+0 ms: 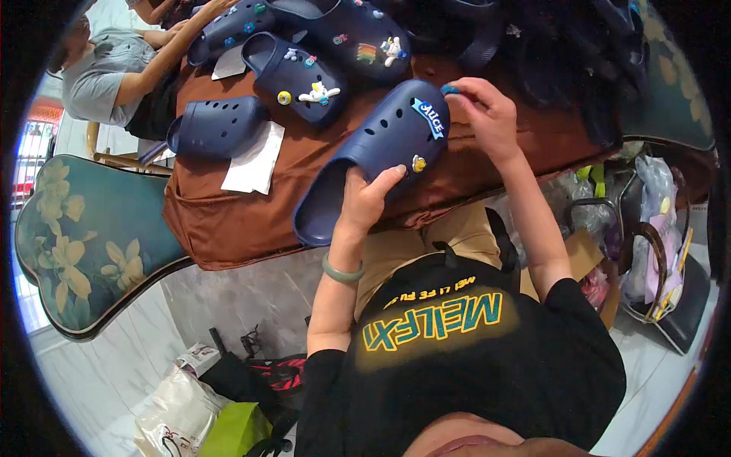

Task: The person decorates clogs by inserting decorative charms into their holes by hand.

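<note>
My left hand (pixel 365 199) grips a navy foam clog (pixel 377 137), its fingers inside the opening and its thumb on the upper. The clog's toe tilts up and to the right. A blue ribbon-shaped charm (pixel 428 119) with white lettering and a small yellow-and-white charm (pixel 418 163) sit on the upper; several round holes show bare. Just right of the toe, my right hand (pixel 487 114) pinches a small blue piece (pixel 450 90), apparently a shoe charm, mostly hidden by the fingertips.
Several navy clogs, including a decorated one (pixel 301 80) and a plain one (pixel 217 126), lie on the brown cloth (pixel 221 221). White paper (pixel 255 158) lies beside them. Another person (pixel 114 76) works at the far left. Bags (pixel 179 407) rest below the table.
</note>
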The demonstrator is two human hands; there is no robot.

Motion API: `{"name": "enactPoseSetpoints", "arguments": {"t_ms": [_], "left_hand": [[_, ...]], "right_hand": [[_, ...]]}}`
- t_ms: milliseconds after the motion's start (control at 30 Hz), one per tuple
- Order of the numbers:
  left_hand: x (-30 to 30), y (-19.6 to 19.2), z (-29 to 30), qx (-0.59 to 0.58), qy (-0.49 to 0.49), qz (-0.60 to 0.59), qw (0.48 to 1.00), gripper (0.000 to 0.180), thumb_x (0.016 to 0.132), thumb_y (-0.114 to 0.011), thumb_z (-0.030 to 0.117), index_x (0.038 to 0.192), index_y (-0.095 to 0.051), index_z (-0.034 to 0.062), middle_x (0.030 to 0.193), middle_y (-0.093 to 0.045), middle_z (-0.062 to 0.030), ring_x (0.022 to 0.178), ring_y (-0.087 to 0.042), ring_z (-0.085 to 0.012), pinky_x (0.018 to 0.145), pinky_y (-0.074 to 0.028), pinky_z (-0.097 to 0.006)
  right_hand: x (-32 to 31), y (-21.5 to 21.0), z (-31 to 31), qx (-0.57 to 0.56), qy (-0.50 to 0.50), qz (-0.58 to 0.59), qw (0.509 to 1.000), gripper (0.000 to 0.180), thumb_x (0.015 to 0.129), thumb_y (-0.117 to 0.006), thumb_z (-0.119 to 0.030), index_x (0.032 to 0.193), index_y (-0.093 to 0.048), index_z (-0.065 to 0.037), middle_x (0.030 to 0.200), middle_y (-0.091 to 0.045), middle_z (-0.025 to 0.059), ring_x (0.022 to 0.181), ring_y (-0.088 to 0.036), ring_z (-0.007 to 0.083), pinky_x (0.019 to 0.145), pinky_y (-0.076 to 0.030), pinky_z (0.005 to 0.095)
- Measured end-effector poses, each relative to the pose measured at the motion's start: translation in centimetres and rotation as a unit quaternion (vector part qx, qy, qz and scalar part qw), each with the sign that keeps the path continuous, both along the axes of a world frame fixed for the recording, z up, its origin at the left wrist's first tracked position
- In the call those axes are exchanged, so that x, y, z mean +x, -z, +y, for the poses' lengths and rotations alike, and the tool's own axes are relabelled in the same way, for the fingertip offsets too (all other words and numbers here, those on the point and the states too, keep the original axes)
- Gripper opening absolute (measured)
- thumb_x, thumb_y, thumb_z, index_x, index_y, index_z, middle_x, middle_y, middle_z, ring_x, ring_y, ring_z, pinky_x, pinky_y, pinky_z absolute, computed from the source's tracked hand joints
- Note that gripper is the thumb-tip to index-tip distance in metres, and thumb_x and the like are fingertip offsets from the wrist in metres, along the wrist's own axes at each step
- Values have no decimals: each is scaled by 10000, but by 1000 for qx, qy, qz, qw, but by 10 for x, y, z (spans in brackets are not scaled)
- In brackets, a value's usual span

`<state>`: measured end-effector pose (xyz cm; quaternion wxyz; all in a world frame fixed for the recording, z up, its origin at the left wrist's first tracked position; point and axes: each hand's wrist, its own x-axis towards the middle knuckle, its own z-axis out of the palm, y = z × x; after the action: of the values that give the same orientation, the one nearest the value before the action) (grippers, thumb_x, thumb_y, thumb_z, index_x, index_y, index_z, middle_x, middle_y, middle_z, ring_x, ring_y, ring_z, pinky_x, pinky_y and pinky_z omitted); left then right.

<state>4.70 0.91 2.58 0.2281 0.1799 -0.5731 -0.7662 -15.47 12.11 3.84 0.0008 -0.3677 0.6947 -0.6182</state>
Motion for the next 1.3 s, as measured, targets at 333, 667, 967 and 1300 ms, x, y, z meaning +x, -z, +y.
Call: {"name": "enactPoseSetpoints", "arguments": {"t_ms": [333,667,967,1300], "left_hand": [[-2,14,-4,-47,-3,-17,999,297,766,-633,103,1035,-602,-19,944,-643,-57,842,-616,-147,767,-487,-286],[-4,16,-14,-172,10,-5,985,187,781,-584,85,916,-653,-25,879,-658,-49,798,-614,-129,726,-487,-278],[-10,16,-22,-140,7,-43,989,166,782,-582,92,868,-678,-13,827,-681,-105,762,-642,-180,696,-495,-294],[-9,7,-17,24,-72,-68,995,203,772,-648,61,937,-649,-57,916,-671,-102,802,-641,-171,769,-502,-285]], "right_hand": [[43,-24,-46,77,-171,379,906,180,707,-705,-155,882,-677,-125,904,-651,5,918,-592,200,885,-426,368],[44,-38,-56,264,-244,456,814,298,690,-632,-41,970,-691,-123,1056,-633,-7,1068,-546,168,979,-340,478],[44,-20,-56,313,-227,437,812,408,709,-621,-31,1106,-643,-122,1134,-611,9,1089,-554,173,993,-316,529],[-37,-4,-40,178,-87,241,950,252,862,-554,-77,1105,-622,-67,989,-645,154,913,-622,339,793,-504,390]]}}
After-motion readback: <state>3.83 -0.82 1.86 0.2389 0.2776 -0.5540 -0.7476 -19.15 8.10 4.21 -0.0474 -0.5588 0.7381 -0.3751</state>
